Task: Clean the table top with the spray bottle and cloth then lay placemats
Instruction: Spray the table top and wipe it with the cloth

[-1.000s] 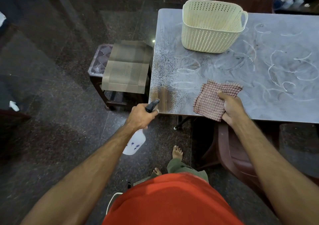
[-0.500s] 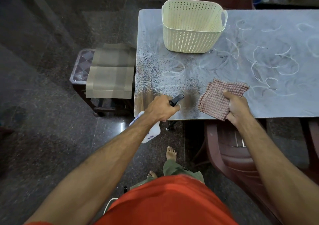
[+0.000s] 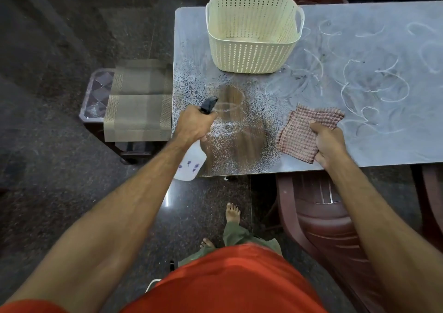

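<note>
My left hand (image 3: 194, 124) grips a white spray bottle (image 3: 190, 162) with a black nozzle, held over the near left part of the grey table top (image 3: 359, 125). Spray droplets and wet patches cover the table in front of the nozzle; white chalky swirls mark the rest. My right hand (image 3: 329, 144) grips a red-and-white checked cloth (image 3: 304, 130) that lies on the table near its front edge. Folded olive placemats (image 3: 139, 111) lie on a small stool left of the table.
A cream perforated basket (image 3: 251, 49) stands at the table's far left. A maroon plastic chair (image 3: 335, 219) is tucked under the front edge by my right arm. The stool (image 3: 97, 94) stands against the table's left side. The floor is dark stone.
My left hand has carried the spray bottle from the table's front-left corner farther over the top, and a larger wet patch has spread there. The right hand stays on the cloth.
</note>
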`<control>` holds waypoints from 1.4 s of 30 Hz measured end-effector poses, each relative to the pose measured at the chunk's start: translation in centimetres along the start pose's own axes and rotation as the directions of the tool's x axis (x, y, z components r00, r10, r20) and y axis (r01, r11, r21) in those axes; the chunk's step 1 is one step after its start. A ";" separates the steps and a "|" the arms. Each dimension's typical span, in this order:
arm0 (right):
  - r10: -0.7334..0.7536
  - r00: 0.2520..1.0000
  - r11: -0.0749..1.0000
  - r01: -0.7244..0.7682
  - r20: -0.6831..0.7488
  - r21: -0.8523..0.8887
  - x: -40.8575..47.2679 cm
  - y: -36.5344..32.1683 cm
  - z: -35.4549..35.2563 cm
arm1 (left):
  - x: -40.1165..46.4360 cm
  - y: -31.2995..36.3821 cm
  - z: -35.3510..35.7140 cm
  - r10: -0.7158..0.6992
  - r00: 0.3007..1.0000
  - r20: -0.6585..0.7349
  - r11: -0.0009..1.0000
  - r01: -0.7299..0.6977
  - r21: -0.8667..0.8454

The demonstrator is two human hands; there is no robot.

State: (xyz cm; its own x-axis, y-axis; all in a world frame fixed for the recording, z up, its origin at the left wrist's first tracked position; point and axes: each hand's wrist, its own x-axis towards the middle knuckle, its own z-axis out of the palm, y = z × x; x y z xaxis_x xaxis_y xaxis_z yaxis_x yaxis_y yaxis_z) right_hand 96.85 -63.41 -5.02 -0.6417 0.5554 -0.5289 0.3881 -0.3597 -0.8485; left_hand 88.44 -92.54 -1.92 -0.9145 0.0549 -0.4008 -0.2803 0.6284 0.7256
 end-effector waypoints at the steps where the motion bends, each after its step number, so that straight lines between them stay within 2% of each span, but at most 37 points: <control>1: -0.049 0.999 0.997 0.048 -0.016 -0.060 0.5 -0.2 0.1 | 0.2 0.1 -0.1 -0.001 1.000 -0.004 1.000 0.000 -0.015; 3: -0.234 0.972 0.929 0.219 -0.016 -0.299 1.6 -0.6 0.1 | 0.4 0.1 -0.2 -0.014 0.999 -0.028 0.999 0.013 -0.049; 5: -0.399 0.912 0.750 0.385 0.096 -0.538 1.6 -0.5 0.5 | 0.6 -0.2 -0.3 -0.013 0.998 -0.058 0.996 0.007 -0.093; 6: -0.432 0.881 0.644 0.450 0.192 -0.619 1.5 -0.2 0.9 | 0.7 -0.4 -0.2 -0.007 0.998 -0.065 0.993 0.000 -0.117; 8: -0.358 0.818 0.445 0.574 0.451 -0.687 0.8 1.2 1.7 | 0.8 -0.8 -0.1 0.005 0.998 -0.069 0.988 -0.015 -0.151; 10: -0.160 0.723 0.198 0.690 0.672 -0.696 0.8 3.5 1.9 | 0.8 -1.0 0.2 0.007 0.998 -0.069 0.987 -0.019 -0.162; 11: -0.101 0.693 0.071 0.721 0.714 -0.689 1.3 4.9 1.9 | 0.7 -1.0 0.3 0.008 0.997 -0.072 0.986 -0.020 -0.166; 12: -0.093 0.688 -0.009 0.722 0.720 -0.691 1.8 6.0 1.7 | 0.6 -1.1 0.3 0.007 0.997 -0.074 0.986 -0.020 -0.167; 15: -0.110 0.694 -0.061 0.710 0.711 -0.702 3.1 7.8 1.7 | 0.5 -1.6 0.3 0.005 0.996 -0.084 0.976 -0.023 -0.218; 19: -0.100 0.683 -0.194 0.700 0.723 -0.688 5.1 9.1 2.5 | 0.4 -2.2 0.3 -0.009 0.994 -0.109 0.959 -0.022 -0.283; 23: -0.149 0.726 -0.209 0.640 0.671 -0.739 8.1 7.7 5.3 | 0.3 -2.4 0.3 -0.007 0.991 -0.136 0.945 -0.038 -0.325; 26: -0.138 0.731 -0.227 0.634 0.668 -0.740 8.6 7.4 7.9 | 0.6 -2.4 0.1 -0.021 0.988 -0.154 0.940 -0.034 -0.340; 28: -0.126 0.710 -0.244 0.655 0.693 -0.715 7.0 8.5 9.0 | 0.9 -2.4 -0.1 -0.009 0.988 -0.152 0.940 -0.044 -0.339; 33: -0.026 0.571 -0.289 0.781 0.820 -0.553 0.8 12.1 6.7 | 1.2 -2.3 -0.5 0.010 0.988 -0.152 0.934 -0.063 -0.351; 35: 0.003 0.560 -0.302 0.790 0.828 -0.533 1.2 11.8 4.7 | 1.2 -2.5 -0.9 0.014 0.989 -0.150 0.925 -0.069 -0.375; 38: -0.037 0.630 -0.343 0.722 0.776 -0.602 4.7 10.0 3.8 | 1.2 -3.1 -1.4 0.016 0.987 -0.159 0.926 -0.074 -0.370; 42: -0.144 0.710 -0.300 0.633 0.690 -0.714 6.9 8.5 7.2 | 0.6 -3.9 -1.9 0.004 0.985 -0.175 0.939 -0.064 -0.339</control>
State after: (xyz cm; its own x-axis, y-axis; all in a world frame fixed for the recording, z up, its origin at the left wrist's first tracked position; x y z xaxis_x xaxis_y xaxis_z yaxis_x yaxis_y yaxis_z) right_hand 91.02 -68.03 -15.78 -0.9674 -0.0711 -0.2431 -0.0501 0.9946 -0.0913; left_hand 88.42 -96.42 -3.89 -0.9525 -0.0796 -0.2940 -0.3037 0.3234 0.8962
